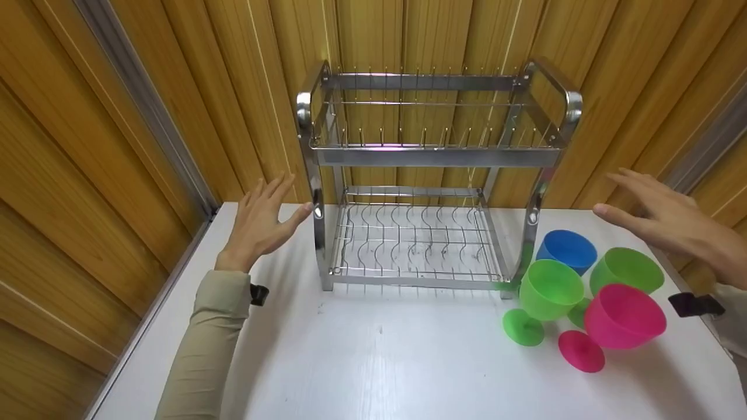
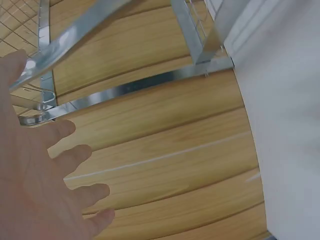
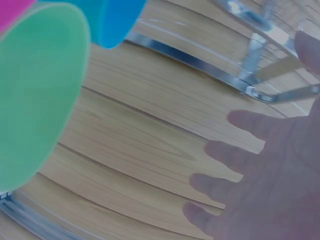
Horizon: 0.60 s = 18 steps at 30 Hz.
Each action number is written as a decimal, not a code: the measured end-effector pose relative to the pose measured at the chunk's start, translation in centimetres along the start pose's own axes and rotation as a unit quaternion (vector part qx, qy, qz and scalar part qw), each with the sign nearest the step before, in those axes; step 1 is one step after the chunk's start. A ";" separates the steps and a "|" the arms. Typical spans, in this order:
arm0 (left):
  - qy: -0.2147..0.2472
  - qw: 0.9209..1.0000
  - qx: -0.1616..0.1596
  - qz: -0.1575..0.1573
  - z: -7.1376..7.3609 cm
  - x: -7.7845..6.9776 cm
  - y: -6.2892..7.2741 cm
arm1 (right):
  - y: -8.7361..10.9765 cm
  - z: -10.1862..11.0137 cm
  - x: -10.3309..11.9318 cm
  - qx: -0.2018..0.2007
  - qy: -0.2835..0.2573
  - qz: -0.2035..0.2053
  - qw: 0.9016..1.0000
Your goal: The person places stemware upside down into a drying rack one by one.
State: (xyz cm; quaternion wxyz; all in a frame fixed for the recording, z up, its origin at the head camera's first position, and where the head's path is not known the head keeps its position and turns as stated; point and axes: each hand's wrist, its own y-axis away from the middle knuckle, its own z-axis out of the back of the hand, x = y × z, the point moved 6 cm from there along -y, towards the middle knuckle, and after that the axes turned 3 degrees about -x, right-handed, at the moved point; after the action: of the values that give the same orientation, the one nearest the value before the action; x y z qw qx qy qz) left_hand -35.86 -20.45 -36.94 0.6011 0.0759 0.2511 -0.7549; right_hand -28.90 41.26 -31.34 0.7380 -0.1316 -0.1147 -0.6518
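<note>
My left hand (image 1: pixel 257 224) is raised beside the left post of a two-tier metal dish rack (image 1: pixel 437 157), fingers spread and holding nothing. In the left wrist view its palm (image 2: pixel 35 185) faces the rack's frame. Over on the right, my right hand (image 1: pixel 671 216) hovers above the cups with fingers extended and nothing in them. Four-coloured plastic goblets are grouped by the rack's right foot: a blue cup (image 1: pixel 566 251), a light green goblet (image 1: pixel 551 290), a darker green goblet (image 1: pixel 627 271) and a pink goblet (image 1: pixel 624 318). The blue one's base is hidden.
The rack stands on a white table (image 1: pixel 373 361) against a wood-panelled wall (image 1: pixel 251 105). Thin upright wires line its upper tier, and wavy wires (image 1: pixel 414 233) cross the lower one. Panelled walls also enclose the left and right sides.
</note>
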 end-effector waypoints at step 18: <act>0.222 0.974 -0.031 0.020 -4.7 -1.0 4.2 | 7.9 -1.0 -0.1 -0.138 -0.067 0.026 0.988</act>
State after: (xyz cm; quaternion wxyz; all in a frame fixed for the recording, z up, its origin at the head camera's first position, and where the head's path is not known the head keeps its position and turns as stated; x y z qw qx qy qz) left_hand -32.56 -18.03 -41.79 0.5477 0.2276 0.4001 -0.6987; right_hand -21.03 41.92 -32.68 0.7203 -0.2784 -0.0699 -0.6315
